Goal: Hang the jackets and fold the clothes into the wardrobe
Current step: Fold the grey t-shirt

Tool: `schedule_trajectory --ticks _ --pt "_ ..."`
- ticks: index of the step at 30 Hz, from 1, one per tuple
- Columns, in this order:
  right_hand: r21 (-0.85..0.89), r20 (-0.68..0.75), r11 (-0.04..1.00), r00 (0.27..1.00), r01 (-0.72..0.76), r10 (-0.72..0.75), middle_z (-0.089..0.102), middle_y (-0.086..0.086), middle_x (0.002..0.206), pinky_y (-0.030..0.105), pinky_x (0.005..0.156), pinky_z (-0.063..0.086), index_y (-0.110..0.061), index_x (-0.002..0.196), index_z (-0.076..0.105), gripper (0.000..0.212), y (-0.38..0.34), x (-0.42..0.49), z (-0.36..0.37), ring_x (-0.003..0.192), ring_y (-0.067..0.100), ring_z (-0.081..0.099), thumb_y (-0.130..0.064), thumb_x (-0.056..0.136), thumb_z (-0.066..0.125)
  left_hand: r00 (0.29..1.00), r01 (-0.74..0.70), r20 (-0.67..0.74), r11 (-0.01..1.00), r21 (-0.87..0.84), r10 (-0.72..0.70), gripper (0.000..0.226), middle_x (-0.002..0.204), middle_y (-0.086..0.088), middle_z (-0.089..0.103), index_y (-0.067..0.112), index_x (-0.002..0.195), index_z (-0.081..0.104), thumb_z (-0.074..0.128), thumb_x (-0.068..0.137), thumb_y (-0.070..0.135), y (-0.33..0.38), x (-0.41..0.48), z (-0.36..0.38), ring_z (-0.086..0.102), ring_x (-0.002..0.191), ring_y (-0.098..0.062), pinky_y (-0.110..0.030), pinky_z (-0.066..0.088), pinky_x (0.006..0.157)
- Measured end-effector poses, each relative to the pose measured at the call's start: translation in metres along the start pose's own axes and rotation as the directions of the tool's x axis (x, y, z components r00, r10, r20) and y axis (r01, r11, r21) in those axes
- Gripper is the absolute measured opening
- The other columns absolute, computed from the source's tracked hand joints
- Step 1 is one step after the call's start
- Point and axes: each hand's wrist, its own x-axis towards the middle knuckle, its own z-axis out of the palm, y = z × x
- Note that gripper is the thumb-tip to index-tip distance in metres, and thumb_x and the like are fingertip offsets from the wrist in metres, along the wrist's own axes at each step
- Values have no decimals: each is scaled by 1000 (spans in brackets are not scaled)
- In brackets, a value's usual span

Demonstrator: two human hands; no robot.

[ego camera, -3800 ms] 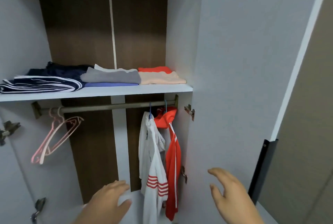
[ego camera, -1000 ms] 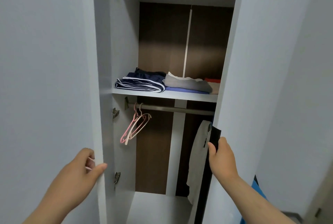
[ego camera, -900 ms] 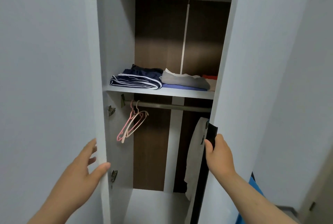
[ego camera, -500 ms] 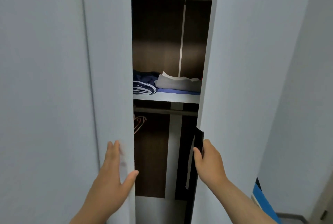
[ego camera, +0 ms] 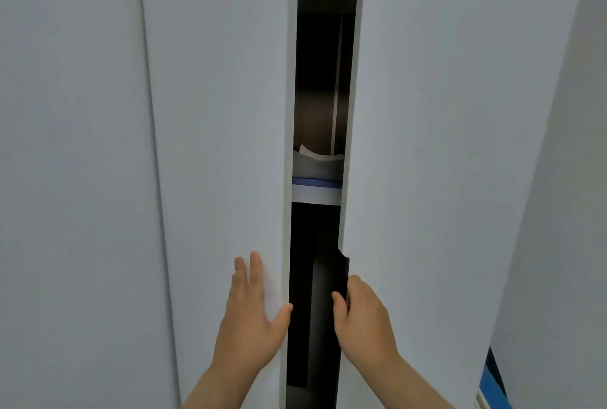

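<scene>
So, both white doors of the wardrobe (ego camera: pixel 323 47) are nearly together, with just a narrow dark slit between them running from 12 o'clock straight down to 6 o'clock.

The left hand (ego camera: pixel 253 320) sits around 7 o'clock, laid flat on the face of the left door (ego camera: pixel 223 145). Its fingers (ego camera: pixel 255 272) are straight and a little spread, holding nothing, and the thumb reaches over to the door's inner edge.

The right hand (ego camera: pixel 364 320) is around 5 o'clock, with its fingers curled round the black handle strip (ego camera: pixel 343 272) on the inner edge of the right door (ego camera: pixel 443 145). The thumb is pressed against the strip's near side.

Through the slit, pretty much dead centre, you can see a slice of the white shelf (ego camera: pixel 315 195) with folded clothes on it. There's a grey folded garment (ego camera: pixel 317 163) on top of a blue folded garment (ego camera: pixel 315 182), and the blue one lies right on the shelf. Under the shelf it's too dark to tell what's in there.

Over at 9 o'clock there's another white panel (ego camera: pixel 72 145) right beside the left door. Down in the corner at 4 o'clock a blue thing (ego camera: pixel 489 385) pokes into view, but I can't tell what it is.
</scene>
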Motion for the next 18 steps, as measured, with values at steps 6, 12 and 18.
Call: schedule_trajectory --ticks 6,12,18 --pt "-13 1 1000 1000 -15 15 50 -11 78 22 56 43 -32 77 36 27 -4 10 4 65 10 53 -32 103 44 1000 -7 -1 1000 7 7 103 156 5 -37 45 128 -49 46 93 61 8 13 19 -13 151 -20 -35 24 117" --pt "-16 4 999 999 -34 34 52 -9 78 26 60 46 -27 79 41 23 -4 16 5 67 12 54 -32 101 45 999 -10 -51 999 36 12 105 159 -2 -29 43 127 -51 45 90 65 11 21 33 -4 151 -25 -38 27 116" --pt "-133 74 989 996 62 -52 53 -14 89 22 66 45 -28 92 48 15 5 16 -3 79 10 56 -34 103 39 991 -112 -60 984 137 121 104 163 -11 -4 40 140 -39 40 82 77 -8 30 32 6 150 -28 -45 19 119"
